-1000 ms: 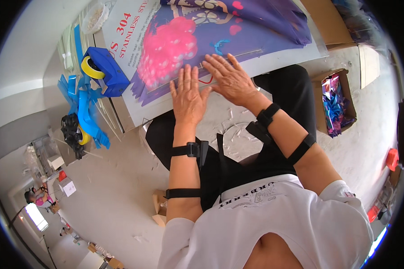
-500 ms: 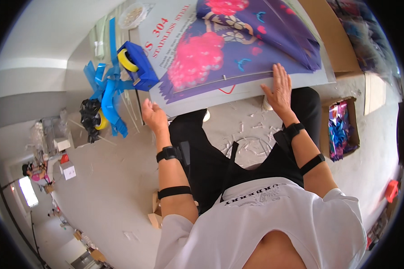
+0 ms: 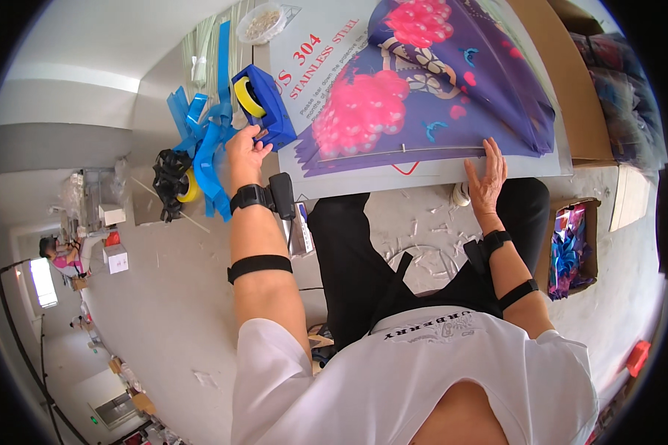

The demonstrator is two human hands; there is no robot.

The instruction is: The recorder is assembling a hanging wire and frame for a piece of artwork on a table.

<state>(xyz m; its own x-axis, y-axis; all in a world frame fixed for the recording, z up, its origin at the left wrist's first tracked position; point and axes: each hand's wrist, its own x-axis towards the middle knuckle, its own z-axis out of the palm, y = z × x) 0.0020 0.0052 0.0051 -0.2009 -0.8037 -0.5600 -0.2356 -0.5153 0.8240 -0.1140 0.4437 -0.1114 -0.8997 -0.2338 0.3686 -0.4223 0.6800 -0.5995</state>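
Observation:
A purple printed sheet point(image 3: 423, 111) with pink balloon pictures lies on the table, its right part folded in layers. Along its near edge runs a thin pale rod point(image 3: 364, 153) with a small white piece on it. My right hand point(image 3: 488, 182) rests on that near edge, fingers stretched out and holding nothing. At the front end of a blue tape dispenser point(image 3: 277, 111) with a yellow-cored roll is my left hand point(image 3: 246, 154). Its fingers are curled together there; whatever is between them is too small to make out.
Blue strips point(image 3: 206, 159) and a black bundle point(image 3: 172, 178) lie left of the dispenser. A clear bowl point(image 3: 263, 24) of small pieces stands farther back. On the floor at right is a carton point(image 3: 588, 256) with shiny purple-blue material. Bagged goods point(image 3: 623, 111) sit beyond a cardboard box point(image 3: 564, 81).
My left hand has moved from the table's near edge up to the front of the tape dispenser. The right hand stays on the sheet's near edge. The whole view has shifted slightly.

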